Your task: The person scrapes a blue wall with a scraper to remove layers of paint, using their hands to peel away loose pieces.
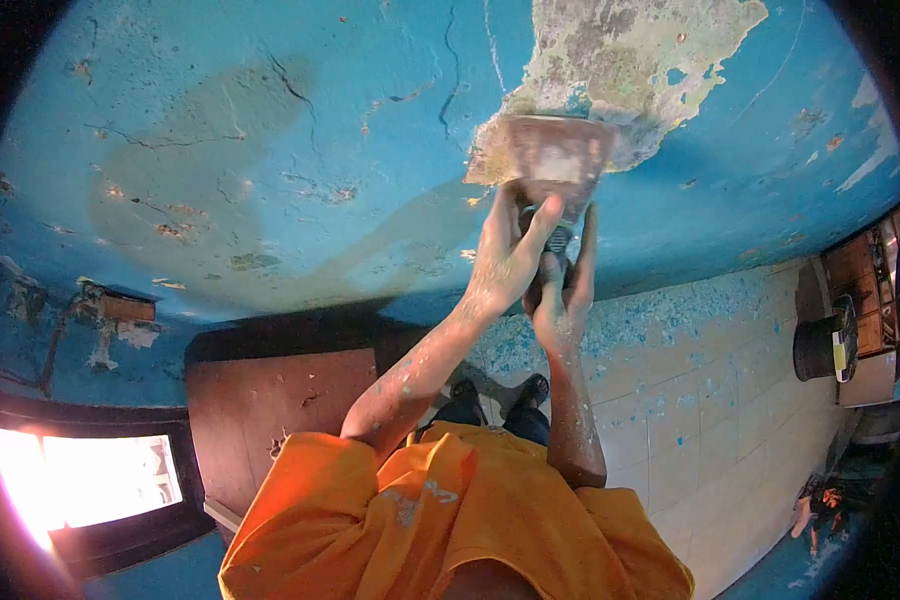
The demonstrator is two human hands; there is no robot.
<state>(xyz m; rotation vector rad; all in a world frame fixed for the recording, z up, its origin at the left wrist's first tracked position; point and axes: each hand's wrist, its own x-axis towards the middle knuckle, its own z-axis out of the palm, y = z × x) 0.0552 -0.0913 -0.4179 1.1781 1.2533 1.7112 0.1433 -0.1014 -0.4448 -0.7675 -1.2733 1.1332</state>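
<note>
Both of my hands are on a wide-bladed paint scraper [560, 155], raised against the blue wall [370, 110]. My left hand [510, 245] wraps round the upper handle near the blade, its thumb lying along it. Lower on the dark handle, my right hand [562, 300] is closed, with fingers reaching up its side. The blade, blurred by motion, lies over the lower edge of a bare, grey-white patch [620, 70] where the paint is gone. Pale flecks cover my forearms.
Blue paint chips [620, 335] litter the tiled floor [690, 440] around my feet. A brown wooden panel [280, 400] stands at left, near a bright window [90, 480]. At right are a black round container [820, 348] and wooden furniture [855, 280]. Cracks run across the wall.
</note>
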